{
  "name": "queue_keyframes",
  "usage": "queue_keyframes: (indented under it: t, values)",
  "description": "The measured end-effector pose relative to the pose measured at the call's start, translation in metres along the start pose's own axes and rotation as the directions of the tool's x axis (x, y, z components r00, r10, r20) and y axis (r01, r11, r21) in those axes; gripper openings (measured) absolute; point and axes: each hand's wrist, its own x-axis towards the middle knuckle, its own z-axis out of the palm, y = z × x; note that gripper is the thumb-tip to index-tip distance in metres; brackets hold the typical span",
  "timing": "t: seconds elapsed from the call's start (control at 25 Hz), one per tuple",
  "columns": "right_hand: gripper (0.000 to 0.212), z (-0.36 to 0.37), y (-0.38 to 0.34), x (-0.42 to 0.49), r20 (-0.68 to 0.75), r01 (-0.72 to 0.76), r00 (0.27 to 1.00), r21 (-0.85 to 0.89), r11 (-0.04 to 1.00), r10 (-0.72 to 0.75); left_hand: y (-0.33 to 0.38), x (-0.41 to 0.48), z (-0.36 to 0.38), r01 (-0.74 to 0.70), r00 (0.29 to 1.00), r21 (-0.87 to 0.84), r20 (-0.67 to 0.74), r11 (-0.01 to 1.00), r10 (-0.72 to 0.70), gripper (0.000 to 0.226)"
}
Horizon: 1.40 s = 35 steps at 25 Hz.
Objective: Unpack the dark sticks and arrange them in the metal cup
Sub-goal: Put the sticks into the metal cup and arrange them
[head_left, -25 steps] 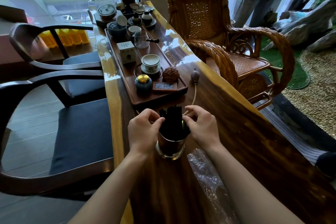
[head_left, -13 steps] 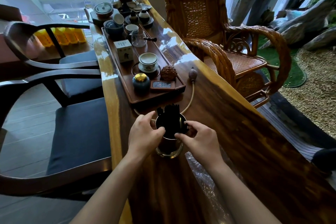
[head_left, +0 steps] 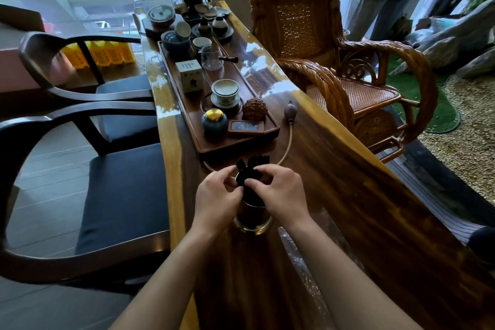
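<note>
A bundle of dark sticks (head_left: 253,169) stands upright in a metal cup (head_left: 252,218) on the long wooden table (head_left: 348,195). My left hand (head_left: 218,199) and my right hand (head_left: 281,193) close in from either side, fingertips pinching the sticks just above the cup's rim. The stick tops fan out above my fingers. Both hands hide most of the cup's upper half.
Crumpled clear plastic wrap (head_left: 305,268) lies under my right forearm. Behind the cup a wooden tea tray (head_left: 241,144) carries cups, a jar and a small box. A hose with a rubber bulb (head_left: 290,110) curves past. Dark chairs (head_left: 107,195) stand left, a rattan rocker (head_left: 334,61) right.
My hands have drawn together over the cup, and my fingers now squeeze the sticks in the middle where before they held the bundle's sides.
</note>
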Motion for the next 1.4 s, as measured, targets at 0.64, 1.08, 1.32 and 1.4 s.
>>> queue_keyframes:
  t: [0.64,1.08,1.32,1.4]
  values:
    - [0.042,-0.011,0.034,-0.009,-0.121,-0.010,0.992,-0.322,0.947,-0.031,0.011,-0.008,0.006,0.098,0.989,0.138,-0.121,0.985,-0.082,0.054]
    - [0.059,-0.001,0.028,0.002,0.126,-0.022,0.989,-0.381,0.924,0.075,0.030,-0.008,0.026,0.154,0.957,0.323,0.188,0.934,-0.223,0.071]
    - [0.062,-0.004,0.033,0.005,0.135,-0.016,0.989,-0.332,0.943,0.065,0.019,-0.015,0.021,0.148,0.968,0.249,0.160,0.957,-0.192,0.072]
    - [0.061,-0.004,0.032,0.006,0.112,-0.009,0.992,-0.340,0.941,0.050,0.019,-0.015,0.024,0.127,0.984,0.231,0.094,0.965,-0.152,0.067]
